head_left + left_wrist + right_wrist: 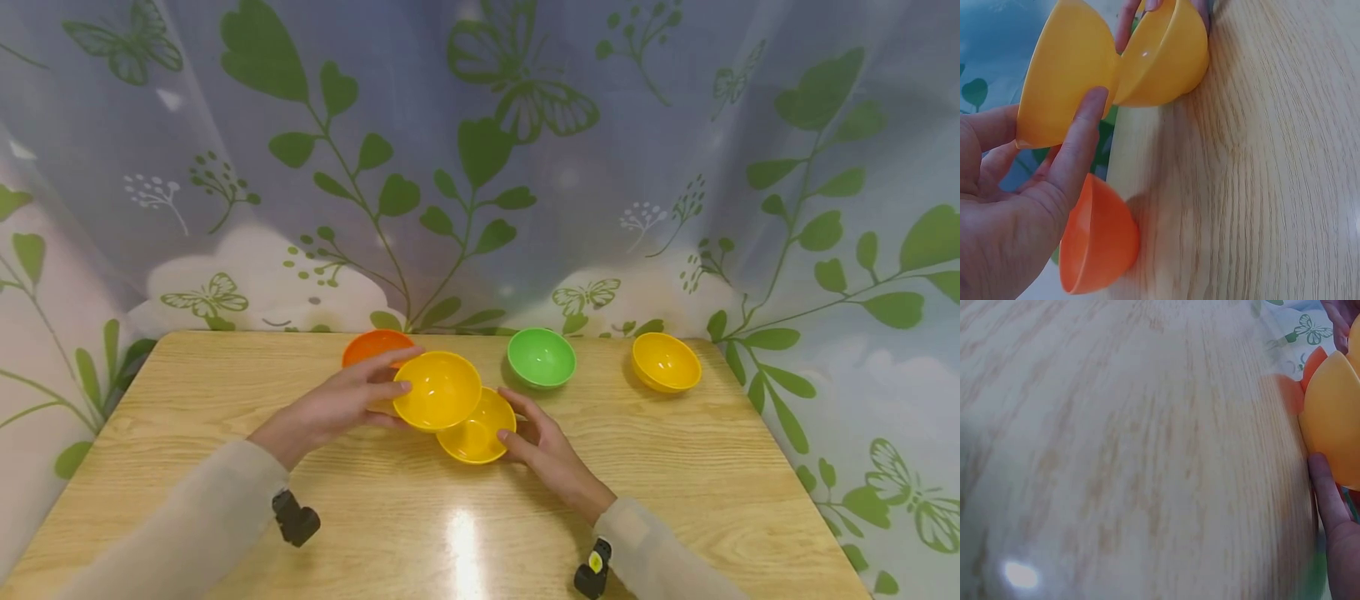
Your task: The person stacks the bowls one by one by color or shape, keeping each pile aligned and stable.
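My left hand (348, 398) grips a yellow bowl (442, 387) by its left side, thumb near the rim and fingers around the wall. My right hand (551, 450) holds a second yellow bowl (480, 433) by its right side. In the head view the left-hand bowl overlaps the upper left of the other one. The left wrist view shows the left-hand bowl (1063, 75) tilted, its edge right at the rim of the right-hand bowl (1175, 62). Seen from the right wrist, my right thumb (1325, 487) lies against the yellow wall of a bowl (1335, 419).
An orange bowl (375, 343) stands behind my left hand, partly hidden by it. Farther right along the back are a green bowl (542, 358) and another yellow bowl (666, 362). A patterned curtain (420, 167) hangs behind the wooden table (337, 517).
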`<control>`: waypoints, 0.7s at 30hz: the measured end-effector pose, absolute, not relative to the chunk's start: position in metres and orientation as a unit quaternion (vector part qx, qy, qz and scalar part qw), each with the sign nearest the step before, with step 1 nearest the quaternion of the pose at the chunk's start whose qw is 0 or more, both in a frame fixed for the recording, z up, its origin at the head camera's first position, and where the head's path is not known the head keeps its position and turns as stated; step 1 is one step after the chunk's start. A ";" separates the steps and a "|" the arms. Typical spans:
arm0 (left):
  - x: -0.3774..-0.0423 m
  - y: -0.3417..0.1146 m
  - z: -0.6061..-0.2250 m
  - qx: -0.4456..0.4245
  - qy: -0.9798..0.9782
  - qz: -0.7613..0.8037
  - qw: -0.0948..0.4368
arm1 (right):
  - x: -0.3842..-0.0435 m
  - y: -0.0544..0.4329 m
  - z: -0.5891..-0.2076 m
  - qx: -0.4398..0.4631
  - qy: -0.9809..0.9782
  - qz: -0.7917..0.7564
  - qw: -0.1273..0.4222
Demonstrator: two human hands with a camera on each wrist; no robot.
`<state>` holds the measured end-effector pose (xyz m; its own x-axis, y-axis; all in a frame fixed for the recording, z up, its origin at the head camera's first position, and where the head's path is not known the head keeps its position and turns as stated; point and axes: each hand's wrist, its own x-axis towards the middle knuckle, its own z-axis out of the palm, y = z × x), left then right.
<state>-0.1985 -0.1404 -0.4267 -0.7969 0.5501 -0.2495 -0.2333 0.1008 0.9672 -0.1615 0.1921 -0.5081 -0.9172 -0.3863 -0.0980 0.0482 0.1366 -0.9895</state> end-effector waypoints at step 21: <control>-0.196 -0.124 -0.432 0.113 0.678 0.657 0.310 | -0.161 0.194 -0.509 -0.117 0.737 -0.644 0.169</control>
<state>-0.1961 -0.1235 -0.4320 -0.7825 0.5604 -0.2714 -0.2540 0.1107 0.9609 -0.1613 0.1939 -0.5093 -0.9154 -0.3903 -0.0986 0.0454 0.1432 -0.9887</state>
